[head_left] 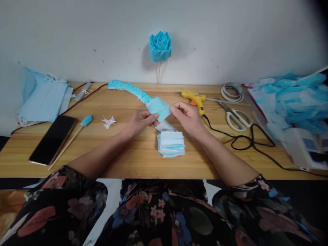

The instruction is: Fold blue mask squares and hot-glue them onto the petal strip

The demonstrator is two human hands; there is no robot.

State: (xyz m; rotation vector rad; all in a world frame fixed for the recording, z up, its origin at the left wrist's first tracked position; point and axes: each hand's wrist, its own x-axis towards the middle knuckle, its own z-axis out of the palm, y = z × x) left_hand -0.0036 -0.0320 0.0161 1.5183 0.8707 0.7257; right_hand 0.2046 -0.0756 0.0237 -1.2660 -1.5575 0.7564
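Between both my hands is a light-blue square of mask fabric (159, 108), held up above the table. My left hand (143, 121) pinches its lower left edge. At the right corner, the thumb and fingers of my right hand (186, 116) are closed on the same square. Just below lies a stack of cut white and blue fabric pieces (171, 145), with a pale, partly hidden folded piece (166, 126) behind it. A curved row of folded blue petals (128, 89) runs back and left from behind the square.
A yellow glue gun (193, 99), tape rolls (232, 92) and white-handled scissors (237, 118) lie right, near a black cord (252, 138) and a blue fabric pile (294, 99). Left are masks (42, 95), a phone (53, 140) and a blue-tipped stick (69, 145). A blue flower (160, 47) stands behind.
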